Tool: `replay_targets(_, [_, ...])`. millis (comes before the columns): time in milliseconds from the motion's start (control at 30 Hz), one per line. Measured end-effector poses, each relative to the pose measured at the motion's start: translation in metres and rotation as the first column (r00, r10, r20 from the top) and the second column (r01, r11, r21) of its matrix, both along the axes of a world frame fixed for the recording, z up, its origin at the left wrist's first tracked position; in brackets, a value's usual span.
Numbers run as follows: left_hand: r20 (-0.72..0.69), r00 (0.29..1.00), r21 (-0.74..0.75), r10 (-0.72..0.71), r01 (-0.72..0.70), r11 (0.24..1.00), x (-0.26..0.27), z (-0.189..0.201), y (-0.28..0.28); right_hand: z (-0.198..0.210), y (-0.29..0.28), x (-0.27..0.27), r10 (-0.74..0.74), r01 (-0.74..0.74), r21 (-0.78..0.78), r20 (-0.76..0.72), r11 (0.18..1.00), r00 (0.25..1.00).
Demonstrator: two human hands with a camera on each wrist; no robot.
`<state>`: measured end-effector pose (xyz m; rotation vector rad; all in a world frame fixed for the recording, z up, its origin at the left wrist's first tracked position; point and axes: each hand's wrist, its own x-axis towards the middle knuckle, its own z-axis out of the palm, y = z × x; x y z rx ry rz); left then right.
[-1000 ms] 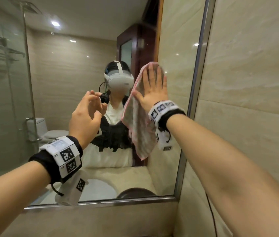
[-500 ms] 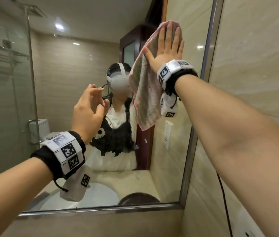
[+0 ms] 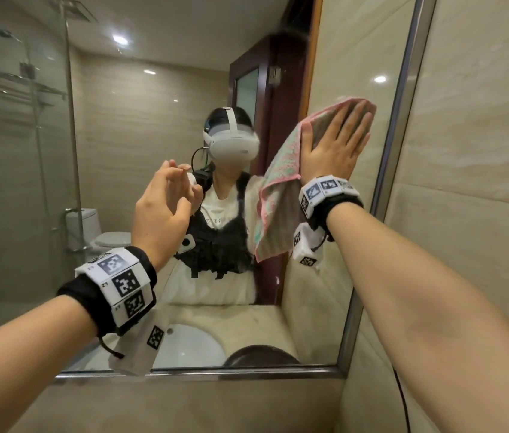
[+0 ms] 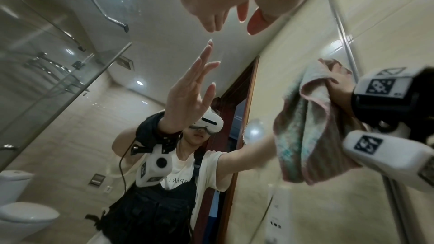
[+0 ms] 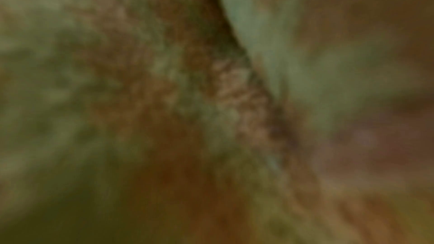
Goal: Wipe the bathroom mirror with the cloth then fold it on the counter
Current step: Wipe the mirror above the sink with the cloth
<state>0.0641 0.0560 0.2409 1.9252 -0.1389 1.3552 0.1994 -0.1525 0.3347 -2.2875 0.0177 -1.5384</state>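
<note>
a: grip first. right hand [image 3: 334, 151] is flat, fingers straight and spread, palm pressing the cloth [image 3: 281, 189] against the mirror [image 3: 128, 120]. no pinch, nothing curled round it.

b: left hand [image 3: 161, 214]?

a: raised near the glass, left of the cloth, fingers loosely extended, holding nothing. can't tell if the tips touch the glass.

b: where's the cloth sit?

a: right part of the mirror, near the metal frame [image 3: 403, 114]. top part is trapped under the palm, the rest hangs free below the wrist [image 4: 305, 136].

b: handling?

a: judging by the drape it's light and limp, soft terry, no stiffness. only friction under the palm holds it up, so it could slide or drop if pressure eases. for folding i'd take it by two corners of the hemmed edge.

b: looks?

a: pink hem, mottled pink and mint green pile, a bit rumpled. right wrist view is just blurry cloth texture [image 5: 164, 81].
</note>
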Motion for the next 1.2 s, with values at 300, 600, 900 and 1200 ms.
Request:
replay_targets(300, [-0.087, 0.996, -0.023, 0.026, -0.028, 0.999, 0.007, -0.039, -0.006, -0.101, -0.016, 0.004, -0.08, 0.079, -0.017, -0.086, 0.997, 0.993])
replay_targets(600, [-0.023, 1.0, 0.031, 0.006, -0.006, 1.0, 0.002, -0.088, -0.01, -0.23, -0.025, -0.004, -0.101, 0.093, -0.046, -0.224, 0.995, 0.969])
replay_targets(900, [-0.048, 0.998, 0.056, 0.027, -0.025, 0.998, -0.004, -0.153, 0.007, -0.297, -0.01, -0.014, -0.127, 0.157, 0.049, -0.381, 0.986, 0.916])
replay_targets(1200, [-0.141, 0.986, 0.058, 0.088, -0.081, 0.995, -0.013, -0.187, 0.024, -0.305, 0.011, -0.024, -0.108, 0.142, 0.062, -0.377, 0.988, 0.92])
